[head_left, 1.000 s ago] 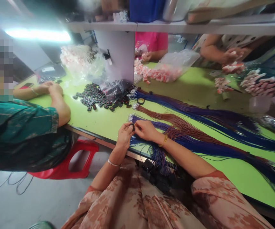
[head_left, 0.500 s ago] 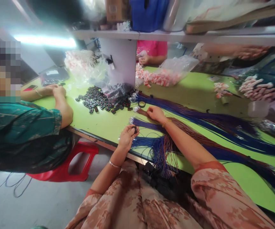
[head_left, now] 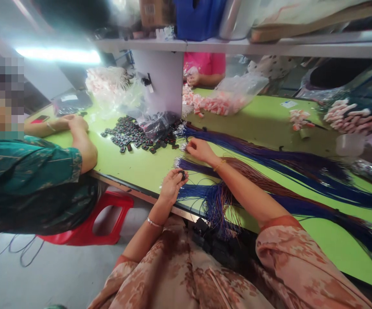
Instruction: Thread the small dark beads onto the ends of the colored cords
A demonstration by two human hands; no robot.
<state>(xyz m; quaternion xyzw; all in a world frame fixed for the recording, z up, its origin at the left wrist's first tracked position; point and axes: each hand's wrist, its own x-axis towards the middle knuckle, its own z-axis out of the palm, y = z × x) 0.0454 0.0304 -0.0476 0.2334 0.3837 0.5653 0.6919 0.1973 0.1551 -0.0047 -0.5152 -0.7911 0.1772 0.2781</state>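
Observation:
Near the table's front edge, my left hand is closed on a small black connector housing. My right hand reaches over the brown wires, fingers pinched at their silvery terminal ends; whether a single wire is between the fingertips is too small to tell. Between my hands lies a bundle of dark purple-blue wires with metal tips. Blue wires lie beside my left hand, and a tangle of blue and brown wire ends hangs over the edge.
Many loose black housings are heaped on the green table near a clear plastic bag. More blue wires stretch right. At left, a co-worker's arm rests by a red stool. Pink-white connectors lie beyond a divider.
My right hand has moved left along the brown wires to their terminal ends. My left hand stays put with the black connector housing. An arm at the far right back has left view.

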